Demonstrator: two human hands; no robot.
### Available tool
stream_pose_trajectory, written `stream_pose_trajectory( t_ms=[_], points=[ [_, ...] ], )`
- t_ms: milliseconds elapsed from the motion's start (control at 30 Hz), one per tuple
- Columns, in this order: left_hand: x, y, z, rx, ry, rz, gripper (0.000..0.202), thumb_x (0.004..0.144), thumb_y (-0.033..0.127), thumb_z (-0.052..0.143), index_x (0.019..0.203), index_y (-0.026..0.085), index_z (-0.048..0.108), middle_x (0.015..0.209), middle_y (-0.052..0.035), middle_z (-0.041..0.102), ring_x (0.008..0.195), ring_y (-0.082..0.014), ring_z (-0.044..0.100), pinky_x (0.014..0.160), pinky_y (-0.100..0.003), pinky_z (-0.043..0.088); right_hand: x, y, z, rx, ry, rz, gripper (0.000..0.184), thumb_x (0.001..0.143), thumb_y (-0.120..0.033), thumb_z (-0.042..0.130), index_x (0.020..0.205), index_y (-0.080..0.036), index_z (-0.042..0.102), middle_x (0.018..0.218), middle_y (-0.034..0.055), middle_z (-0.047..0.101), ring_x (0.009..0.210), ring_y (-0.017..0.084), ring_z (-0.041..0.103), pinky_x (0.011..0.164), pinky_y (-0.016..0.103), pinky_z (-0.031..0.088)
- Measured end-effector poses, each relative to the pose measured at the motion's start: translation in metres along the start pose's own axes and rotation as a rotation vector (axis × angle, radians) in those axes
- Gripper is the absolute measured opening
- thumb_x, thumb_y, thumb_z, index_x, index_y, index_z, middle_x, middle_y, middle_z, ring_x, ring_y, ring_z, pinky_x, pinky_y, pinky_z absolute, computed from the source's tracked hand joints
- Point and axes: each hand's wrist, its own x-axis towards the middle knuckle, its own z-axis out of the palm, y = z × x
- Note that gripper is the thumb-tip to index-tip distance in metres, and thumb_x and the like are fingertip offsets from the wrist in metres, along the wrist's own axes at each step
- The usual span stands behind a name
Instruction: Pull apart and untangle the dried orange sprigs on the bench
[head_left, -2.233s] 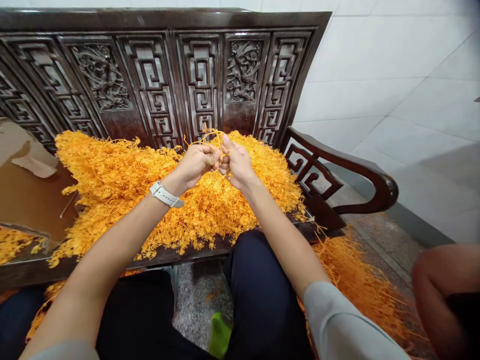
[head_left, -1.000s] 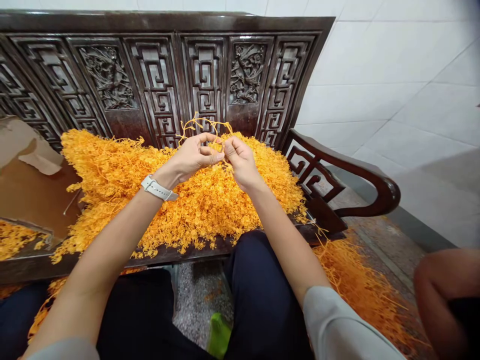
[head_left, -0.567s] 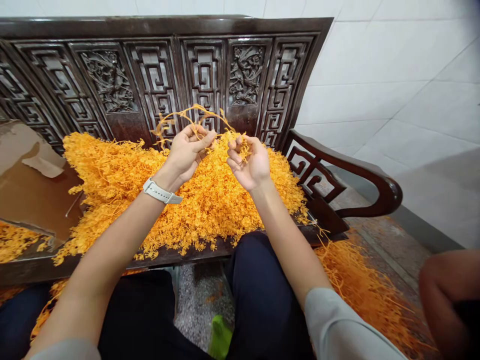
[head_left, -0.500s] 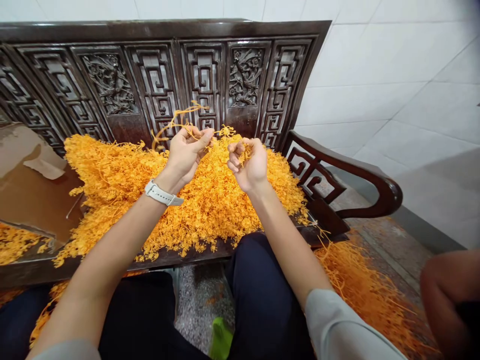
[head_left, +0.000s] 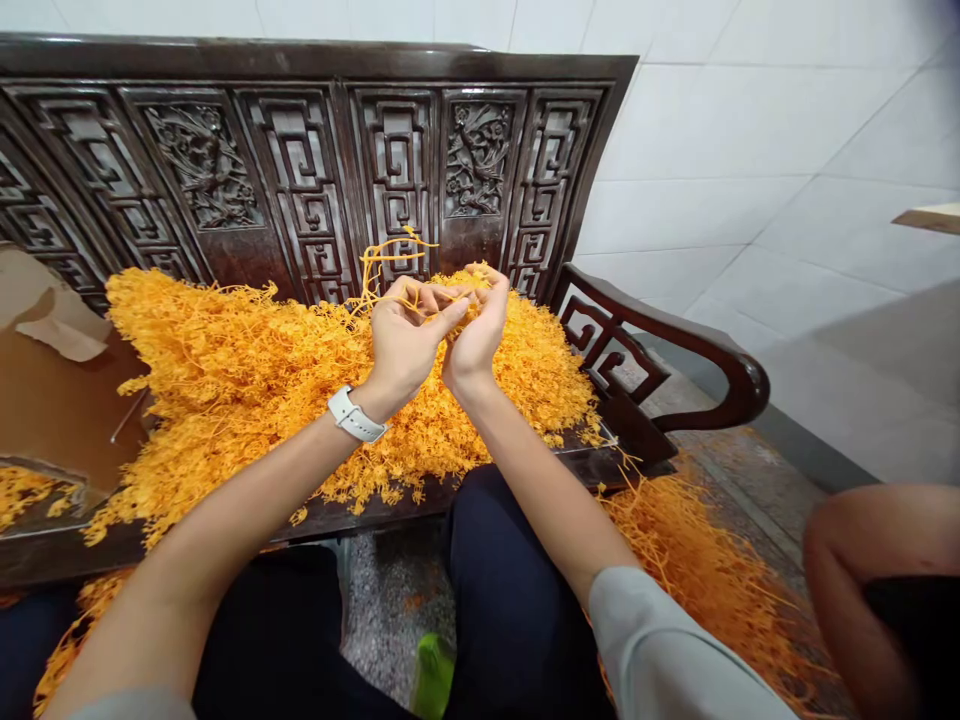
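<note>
A big heap of thin orange strands (head_left: 247,380) covers the seat of a dark carved wooden bench (head_left: 315,170). My left hand (head_left: 405,335), with a white watch on the wrist, is raised above the heap, palm up, fingers pinched on a small tangle of orange strands (head_left: 386,262) that curls upward. My right hand (head_left: 474,325) is pressed close against the left, its fingers curled on the same tangle. Both hands hover over the middle of the heap.
A brown cardboard box (head_left: 52,390) sits at the bench's left end. More orange strands (head_left: 697,570) lie on the floor to the right, below the bench armrest (head_left: 675,340). Another person's bare knee (head_left: 877,570) shows at lower right. White tiled wall behind.
My hands had drawn apart with the strands between them; now they have come together again and shifted slightly right. The view has tilted a little to the right.
</note>
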Motion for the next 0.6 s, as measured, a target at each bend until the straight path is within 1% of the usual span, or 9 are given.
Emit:
stream_pose_trajectory(
  t_ms=[67, 100, 167, 233, 300, 367, 433, 500, 600],
  points=[
    [0.0, 0.001, -0.001, 0.02, -0.004, -0.016, 0.032, 0.084, 0.008, 0.08, 0.086, 0.023, 0.052, 0.094, -0.0001, 0.072, 0.098, -0.0146, 0.075, 0.098, -0.034, 0.061, 0.0, -0.001, 0.001, 0.034, 0.181, -0.13, 0.043, 0.1, -0.066, 0.034, 0.105, -0.03, 0.056, 0.106, 0.0058, 0.058, 0.091, 0.02, 0.06, 0.076, 0.033, 0.049],
    [0.0, 0.002, -0.002, 0.048, -0.012, -0.017, 0.029, 0.084, 0.007, 0.08, 0.089, 0.022, 0.055, 0.094, 0.0, 0.071, 0.094, -0.0143, 0.074, 0.095, -0.032, 0.061, 0.0, -0.001, 0.002, 0.051, 0.244, -0.176, 0.04, 0.101, -0.063, 0.036, 0.103, -0.029, 0.058, 0.104, 0.0053, 0.058, 0.09, 0.019, 0.059, 0.078, 0.034, 0.049],
    [0.0, 0.005, -0.003, 0.123, -0.038, -0.014, 0.027, 0.084, 0.004, 0.077, 0.094, 0.022, 0.06, 0.093, -0.0002, 0.07, 0.089, -0.0135, 0.071, 0.088, -0.029, 0.059, 0.001, -0.003, 0.004, 0.072, 0.304, -0.203, 0.038, 0.102, -0.06, 0.041, 0.092, -0.027, 0.056, 0.096, 0.0037, 0.054, 0.085, 0.018, 0.056, 0.079, 0.033, 0.048],
    [0.001, 0.009, -0.004, 0.166, -0.06, -0.026, 0.025, 0.086, 0.003, 0.074, 0.098, 0.022, 0.061, 0.091, -0.0007, 0.069, 0.084, -0.0129, 0.068, 0.08, -0.026, 0.056, 0.001, -0.004, 0.005, 0.059, 0.314, -0.179, 0.044, 0.101, -0.065, 0.047, 0.083, -0.025, 0.049, 0.086, 0.0019, 0.047, 0.08, 0.017, 0.052, 0.075, 0.031, 0.047],
    [0.003, 0.009, -0.006, 0.154, -0.08, -0.075, 0.019, 0.091, 0.007, 0.072, 0.098, 0.022, 0.061, 0.086, -0.0005, 0.067, 0.078, -0.0126, 0.065, 0.073, -0.025, 0.052, 0.001, -0.005, 0.004, 0.036, 0.3, -0.143, 0.051, 0.098, -0.072, 0.053, 0.08, -0.025, 0.045, 0.082, 0.0007, 0.043, 0.078, 0.016, 0.049, 0.069, 0.03, 0.045],
    [0.006, 0.008, -0.009, 0.144, -0.124, -0.131, 0.014, 0.096, 0.015, 0.071, 0.096, 0.022, 0.059, 0.078, 0.0009, 0.064, 0.069, -0.0122, 0.06, 0.066, -0.025, 0.049, 0.002, -0.006, 0.003, 0.034, 0.287, -0.101, 0.054, 0.095, -0.076, 0.057, 0.079, -0.026, 0.044, 0.08, -0.0001, 0.041, 0.075, 0.016, 0.047, 0.065, 0.029, 0.044],
    [0.01, 0.005, -0.015, 0.181, -0.196, -0.161, 0.014, 0.098, 0.02, 0.071, 0.094, 0.024, 0.058, 0.071, 0.0024, 0.061, 0.06, -0.0121, 0.055, 0.06, -0.027, 0.044, 0.002, -0.006, 0.001, 0.049, 0.285, -0.055, 0.056, 0.092, -0.077, 0.062, 0.078, -0.026, 0.044, 0.076, -0.001, 0.038, 0.072, 0.016, 0.044, 0.061, 0.028, 0.043],
    [0.014, 0.006, -0.02, 0.275, -0.277, -0.143, 0.017, 0.099, 0.024, 0.072, 0.088, 0.024, 0.058, 0.065, 0.0028, 0.058, 0.055, -0.0125, 0.049, 0.057, -0.029, 0.039, 0.003, -0.006, 0.0, 0.04, 0.272, -0.028, 0.056, 0.091, -0.077, 0.064, 0.077, -0.026, 0.043, 0.075, -0.0016, 0.036, 0.07, 0.015, 0.043, 0.059, 0.028, 0.042],
    [0.022, 0.013, -0.027, 0.499, -0.376, -0.041, 0.025, 0.098, 0.021, 0.069, 0.075, 0.021, 0.059, 0.062, 0.0011, 0.057, 0.056, -0.0132, 0.045, 0.06, -0.031, 0.034, 0.006, -0.004, -0.002, -0.022, 0.214, -0.016, 0.055, 0.094, -0.076, 0.06, 0.078, -0.027, 0.042, 0.072, -0.0024, 0.036, 0.067, 0.014, 0.042, 0.057, 0.029, 0.04]
  ],
)
